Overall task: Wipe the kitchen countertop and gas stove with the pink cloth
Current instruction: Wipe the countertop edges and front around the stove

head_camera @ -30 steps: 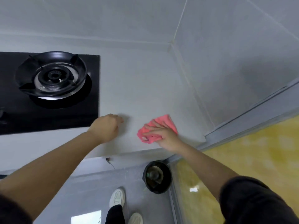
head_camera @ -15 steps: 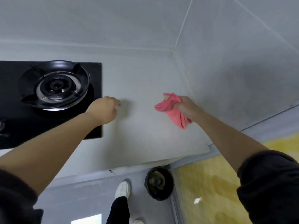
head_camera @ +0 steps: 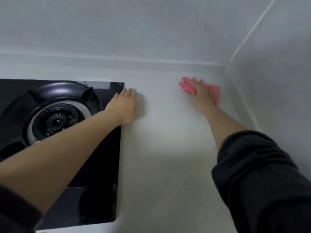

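Nearest, two dark rolled-up sleeves [head_camera: 262,182] and bare forearms reached over a pale grey speckled countertop [head_camera: 165,157]. At left lay a black glass gas stove [head_camera: 94,190] holding one round burner [head_camera: 57,121] inside a black ringed pan support. The left hand [head_camera: 124,106] rested palm down, fingers straight, on the countertop against the stove's far right edge. Farther right, the right hand [head_camera: 202,95] pressed flat with spread fingers on a crumpled pink cloth [head_camera: 186,85] near the corner. Beyond stood grey tiled walls [head_camera: 151,27].
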### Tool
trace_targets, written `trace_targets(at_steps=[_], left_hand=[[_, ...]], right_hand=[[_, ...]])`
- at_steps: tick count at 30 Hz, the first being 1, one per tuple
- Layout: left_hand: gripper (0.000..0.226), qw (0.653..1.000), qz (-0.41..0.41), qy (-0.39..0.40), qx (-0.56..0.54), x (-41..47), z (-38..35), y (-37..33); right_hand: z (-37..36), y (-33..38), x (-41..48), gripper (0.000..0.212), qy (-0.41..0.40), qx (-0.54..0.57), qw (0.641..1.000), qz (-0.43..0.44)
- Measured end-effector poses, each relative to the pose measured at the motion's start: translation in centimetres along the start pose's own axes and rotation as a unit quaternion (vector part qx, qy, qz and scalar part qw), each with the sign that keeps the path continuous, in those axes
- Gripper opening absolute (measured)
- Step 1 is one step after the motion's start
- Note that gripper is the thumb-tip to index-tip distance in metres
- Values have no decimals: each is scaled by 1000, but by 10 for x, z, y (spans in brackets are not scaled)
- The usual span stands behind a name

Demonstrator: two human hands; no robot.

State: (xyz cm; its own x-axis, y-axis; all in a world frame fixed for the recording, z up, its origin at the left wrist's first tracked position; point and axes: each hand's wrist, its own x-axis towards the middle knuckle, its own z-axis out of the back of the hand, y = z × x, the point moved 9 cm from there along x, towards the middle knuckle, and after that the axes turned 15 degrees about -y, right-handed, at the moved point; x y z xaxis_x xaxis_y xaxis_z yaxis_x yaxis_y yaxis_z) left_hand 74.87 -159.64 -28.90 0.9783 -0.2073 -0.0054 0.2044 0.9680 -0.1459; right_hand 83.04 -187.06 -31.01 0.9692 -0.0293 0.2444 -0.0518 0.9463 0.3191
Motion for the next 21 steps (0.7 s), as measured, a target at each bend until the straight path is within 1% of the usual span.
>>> trace_targets(at_steps=[3,5,7,12,14,17,19,21], left_hand=[[71,1000,12,11,-21,6,-13,14],[71,999,18,23,-30,1,-19,17],[68,999,13,34,-31,-7,-21,11],[61,999,22,7,-24,-38,11,-4],[58,999,28,11,-18,-64,22,-14],[53,1000,22,18,-3,-107,29,-36],[47,999,14,30,5,-135,29,-49],[45,999,9,36,13,-160,31,-63]], right_hand=[[-34,55,7,48,58,44,994,83],[-46,84,-15,47,84,60,986,134],[-50,98,-54,50,122,78,975,167],[-26,131,-169,53,198,144,947,210],[-9,142,-227,55,229,162,932,231],[21,146,-316,48,250,172,913,273],[43,143,-370,41,266,205,903,268],[62,136,-412,38,287,233,896,245]])
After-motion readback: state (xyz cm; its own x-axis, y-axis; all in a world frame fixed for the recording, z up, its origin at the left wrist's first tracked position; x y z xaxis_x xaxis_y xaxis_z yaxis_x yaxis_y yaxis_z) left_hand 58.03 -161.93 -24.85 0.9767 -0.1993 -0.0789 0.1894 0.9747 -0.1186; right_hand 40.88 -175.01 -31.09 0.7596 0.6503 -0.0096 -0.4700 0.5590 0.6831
